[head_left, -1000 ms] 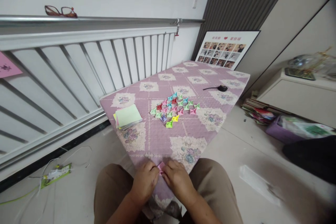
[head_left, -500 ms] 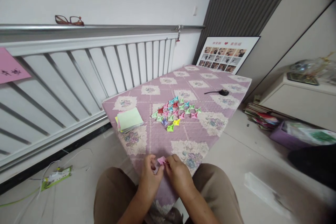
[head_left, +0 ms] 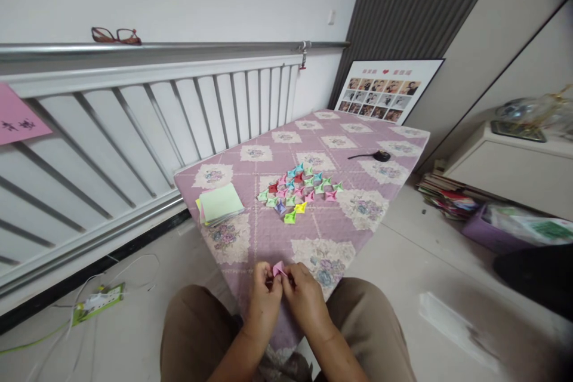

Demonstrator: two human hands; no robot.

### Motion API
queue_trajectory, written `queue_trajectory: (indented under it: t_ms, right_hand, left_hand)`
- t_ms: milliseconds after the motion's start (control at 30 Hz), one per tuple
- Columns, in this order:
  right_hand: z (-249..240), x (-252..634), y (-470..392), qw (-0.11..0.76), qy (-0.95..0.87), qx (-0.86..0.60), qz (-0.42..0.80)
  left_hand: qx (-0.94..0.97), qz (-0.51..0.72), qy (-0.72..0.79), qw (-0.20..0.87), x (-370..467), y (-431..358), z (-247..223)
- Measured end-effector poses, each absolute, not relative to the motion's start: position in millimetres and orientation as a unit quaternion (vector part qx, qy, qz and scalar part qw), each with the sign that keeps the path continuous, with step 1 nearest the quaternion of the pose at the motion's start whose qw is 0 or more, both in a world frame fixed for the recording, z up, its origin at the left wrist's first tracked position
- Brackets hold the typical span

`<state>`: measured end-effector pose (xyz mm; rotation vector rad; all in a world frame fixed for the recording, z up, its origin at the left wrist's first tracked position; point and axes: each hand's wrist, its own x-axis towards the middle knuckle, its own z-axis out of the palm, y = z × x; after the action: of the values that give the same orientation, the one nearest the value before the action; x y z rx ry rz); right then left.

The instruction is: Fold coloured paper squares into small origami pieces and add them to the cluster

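Note:
Between my two hands, above the near end of the table, is a small piece of folded pink paper (head_left: 278, 268). My left hand (head_left: 265, 289) pinches its left side between thumb and fingers. From the other side, my right hand (head_left: 304, 292) has thumb and fingertips closed on its right edge. My fingers cover the paper's lower part. Farther up the table stand several small folded paper boats (head_left: 290, 217) in green, pink, red, blue, purple and yellow, grouped in slanting rows. To their left lies a stack of paper sheets (head_left: 221, 203), pale green on top.
A purple flowered cloth (head_left: 273, 239) covers the table. A black spoon-like object (head_left: 380, 156) lies toward its far right. A white radiator (head_left: 201, 107) runs along the left, with glasses (head_left: 116, 36) on the pipe above. A photo board (head_left: 389, 92) leans at the far end.
My left hand has come in to the right and closed on the pink paper. The paper has tipped more upright and risen slightly. The boats and the stack stay put.

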<state>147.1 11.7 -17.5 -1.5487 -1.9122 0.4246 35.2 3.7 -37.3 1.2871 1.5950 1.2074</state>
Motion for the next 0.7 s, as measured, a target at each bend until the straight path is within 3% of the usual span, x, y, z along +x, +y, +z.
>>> queue_trajectory:
  t_ms: [433, 700]
  right_hand:
    - [-26.3, 148.8, 13.2, 0.346, -0.675, -0.612, 0.226]
    - [-28.1, 146.0, 11.5, 0.256, -0.694, -0.638, 0.215]
  left_hand:
    - [0.592, 0.431, 0.618, 0.286, 31.9, 3.9, -29.9]
    - [0.671, 0.329, 0.63, 0.209, 26.7, 3.9, -37.6]
